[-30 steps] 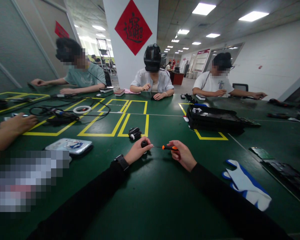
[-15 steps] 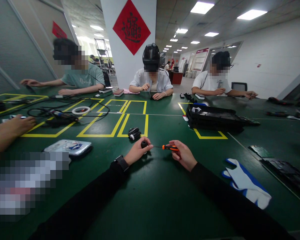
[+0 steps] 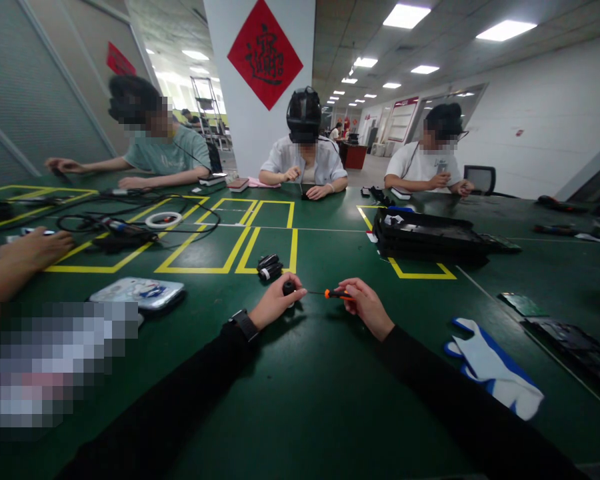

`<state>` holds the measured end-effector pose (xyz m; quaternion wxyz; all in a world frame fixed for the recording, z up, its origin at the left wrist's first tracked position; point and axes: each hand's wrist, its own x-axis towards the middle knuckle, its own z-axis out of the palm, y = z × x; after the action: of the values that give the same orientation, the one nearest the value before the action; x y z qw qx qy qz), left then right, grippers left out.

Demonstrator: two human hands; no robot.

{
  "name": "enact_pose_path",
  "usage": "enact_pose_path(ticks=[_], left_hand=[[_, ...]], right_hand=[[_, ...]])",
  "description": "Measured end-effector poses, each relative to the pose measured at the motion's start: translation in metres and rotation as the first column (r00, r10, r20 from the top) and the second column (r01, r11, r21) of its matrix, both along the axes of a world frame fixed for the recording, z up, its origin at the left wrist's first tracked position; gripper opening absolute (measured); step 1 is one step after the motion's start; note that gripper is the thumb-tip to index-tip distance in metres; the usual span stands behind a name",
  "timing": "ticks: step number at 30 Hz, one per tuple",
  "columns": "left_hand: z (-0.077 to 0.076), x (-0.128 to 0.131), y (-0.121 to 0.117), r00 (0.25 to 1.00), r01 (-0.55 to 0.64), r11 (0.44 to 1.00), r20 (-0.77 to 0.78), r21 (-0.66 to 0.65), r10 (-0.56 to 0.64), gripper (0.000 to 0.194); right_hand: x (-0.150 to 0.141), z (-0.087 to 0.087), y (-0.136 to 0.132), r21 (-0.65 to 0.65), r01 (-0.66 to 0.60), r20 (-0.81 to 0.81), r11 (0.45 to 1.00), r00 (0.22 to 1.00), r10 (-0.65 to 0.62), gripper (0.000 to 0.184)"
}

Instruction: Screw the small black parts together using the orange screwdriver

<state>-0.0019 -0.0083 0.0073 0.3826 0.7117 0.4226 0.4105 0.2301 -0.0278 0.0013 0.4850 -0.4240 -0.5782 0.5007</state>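
Holding pose: both forearms, in black sleeves, slant inward from the lower corners over the green counter (image 3: 300,407), so that the two hands face each other near the middle.
Left hand (image 3: 275,303): low over the counter, with a dark watch (image 3: 244,325) at its wrist; whether it rests on the surface cannot be told.
Left fingers: closed around a small black round part (image 3: 289,288), the thumb lying along its near side.
Right hand (image 3: 367,310): bent inward at the wrist, level with the left and a short gap away from it.
Right fingers: thumb and index finger pinched on the black-and-orange handle of a screwdriver (image 3: 339,295), the others curled loosely behind.
Screwdriver: roughly level, its handle inside the right fingers and its thin shaft pointing left toward the left thumb; whether the tip touches the black round part is too small to tell.
Black bundle (image 3: 269,267): on the counter just beyond the left hand, beside yellow tape (image 3: 295,250).
White-and-blue glove (image 3: 500,370): flat on the counter, to the right of the right forearm.
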Motion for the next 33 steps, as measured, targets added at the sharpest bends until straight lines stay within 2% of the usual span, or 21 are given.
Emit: enact_pose_path(ticks=[4, 9, 12, 15, 19, 23, 28, 31, 33], left_hand=[[-0.001, -0.001, 0.001, 1.000, 0.001, 1.000, 0.007, 0.001, -0.001, 0.023], [-0.001, 0.000, 0.001, 1.000, 0.001, 1.000, 0.008, 0.011, -0.001, 0.022], [-0.002, 0.001, 0.001, 1.000, 0.019, 1.000, 0.021, -0.013, -0.019, 0.022], [-0.003, 0.002, 0.002, 0.998, 0.031, 0.999, 0.052, -0.044, -0.029, 0.022], [-0.003, 0.001, 0.004, 0.998, -0.012, 1.000, 0.069, 0.004, 0.012, 0.020], [-0.002, 0.001, 0.007, 0.997, -0.042, 0.999, 0.066, 0.010, 0.041, 0.020], [-0.001, 0.003, 0.004, 1.000, -0.006, 1.000, -0.011, 0.019, 0.006, 0.023], [-0.002, 0.005, 0.000, 0.999, 0.012, 0.999, -0.044, 0.035, -0.011, 0.024], [-0.003, 0.005, -0.001, 0.998, 0.018, 0.999, -0.054, 0.041, -0.016, 0.024]], right_hand=[[0.003, 0.003, -0.002, 0.068, -0.074, 0.201, 0.995, 0.978, 0.059, 0.025], [0.006, 0.005, -0.003, 0.332, -0.111, 0.426, 0.937, 0.903, -0.044, 0.017], [0.004, 0.004, -0.002, 0.416, -0.145, 0.501, 0.898, 0.861, -0.092, 0.019], [-0.002, 0.003, 0.002, 0.439, -0.198, 0.585, 0.876, 0.803, -0.111, 0.022], [-0.014, 0.004, 0.008, 0.453, -0.264, 0.678, 0.852, 0.722, -0.137, 0.021], [-0.021, 0.005, 0.014, 0.483, -0.251, 0.668, 0.839, 0.725, -0.168, 0.017], [-0.014, 0.003, 0.009, 0.440, -0.223, 0.646, 0.870, 0.751, -0.135, 0.016], [-0.008, 0.006, 0.003, 0.454, -0.241, 0.664, 0.858, 0.733, -0.146, 0.023], [-0.005, 0.008, 0.000, 0.476, -0.258, 0.679, 0.841, 0.715, -0.165, 0.021]])
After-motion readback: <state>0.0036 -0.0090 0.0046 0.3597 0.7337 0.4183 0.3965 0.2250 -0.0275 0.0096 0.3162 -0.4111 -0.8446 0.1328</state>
